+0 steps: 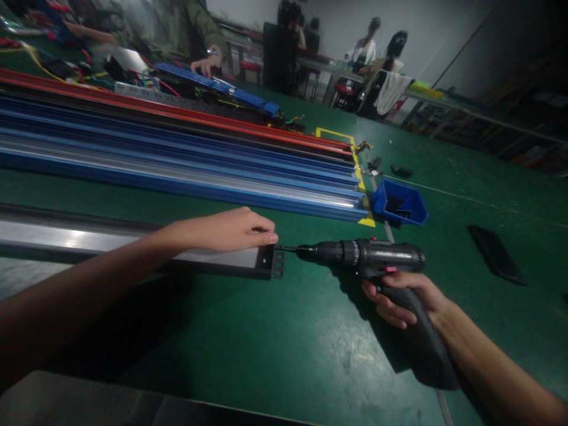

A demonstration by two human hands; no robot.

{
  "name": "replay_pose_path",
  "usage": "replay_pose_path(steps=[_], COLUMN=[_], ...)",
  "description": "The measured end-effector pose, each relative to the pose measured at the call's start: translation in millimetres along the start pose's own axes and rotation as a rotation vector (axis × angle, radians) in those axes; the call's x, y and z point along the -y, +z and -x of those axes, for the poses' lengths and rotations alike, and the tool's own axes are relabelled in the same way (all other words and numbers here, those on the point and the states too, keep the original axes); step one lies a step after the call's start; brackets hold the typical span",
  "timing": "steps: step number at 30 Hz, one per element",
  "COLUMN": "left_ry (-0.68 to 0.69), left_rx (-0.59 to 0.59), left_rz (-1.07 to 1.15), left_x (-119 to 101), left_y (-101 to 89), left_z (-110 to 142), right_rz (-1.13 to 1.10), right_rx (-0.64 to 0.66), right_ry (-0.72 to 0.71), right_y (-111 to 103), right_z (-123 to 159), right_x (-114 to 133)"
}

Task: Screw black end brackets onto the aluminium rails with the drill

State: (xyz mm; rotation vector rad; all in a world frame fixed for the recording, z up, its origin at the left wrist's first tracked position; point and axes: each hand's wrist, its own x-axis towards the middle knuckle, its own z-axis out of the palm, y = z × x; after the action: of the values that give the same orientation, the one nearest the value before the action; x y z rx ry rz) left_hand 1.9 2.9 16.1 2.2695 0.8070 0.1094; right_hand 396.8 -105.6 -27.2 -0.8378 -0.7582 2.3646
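Observation:
My right hand (403, 299) is wrapped round the grip of a black cordless drill (386, 255), which points left. Its long bit (290, 249) reaches the end of a long grey metal profile (222, 258) lying along the near side of the table. A small black end cap with slots (278, 265) sits at that end. My left hand (235, 229) lies over the profile near the end, fingers curled against its far edge and the thumb by the tip of the bit. Any screw at the tip is too small to make out.
Several blue profiles (186, 168) and a red one (177, 109) lie beyond. A blue bin (417, 204) with dark parts and a black phone-like slab (496, 254) are to the right. Across the green table (306, 331), a person's hand (206, 65) rests on a blue strip (222, 86).

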Motion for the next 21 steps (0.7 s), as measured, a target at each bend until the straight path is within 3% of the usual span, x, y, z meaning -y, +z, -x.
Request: replay_pose_path(steps=[21], left_ry=[0.011], left_rx=[0.004], left_rz=[-0.012], left_x=[0.9], left_y=[0.1], left_z=[-0.9], right_rz=[-0.006], right_rx=[-0.001], right_ry=[0.009], right_y=[0.1], right_z=[-0.1], right_x=[-0.1])
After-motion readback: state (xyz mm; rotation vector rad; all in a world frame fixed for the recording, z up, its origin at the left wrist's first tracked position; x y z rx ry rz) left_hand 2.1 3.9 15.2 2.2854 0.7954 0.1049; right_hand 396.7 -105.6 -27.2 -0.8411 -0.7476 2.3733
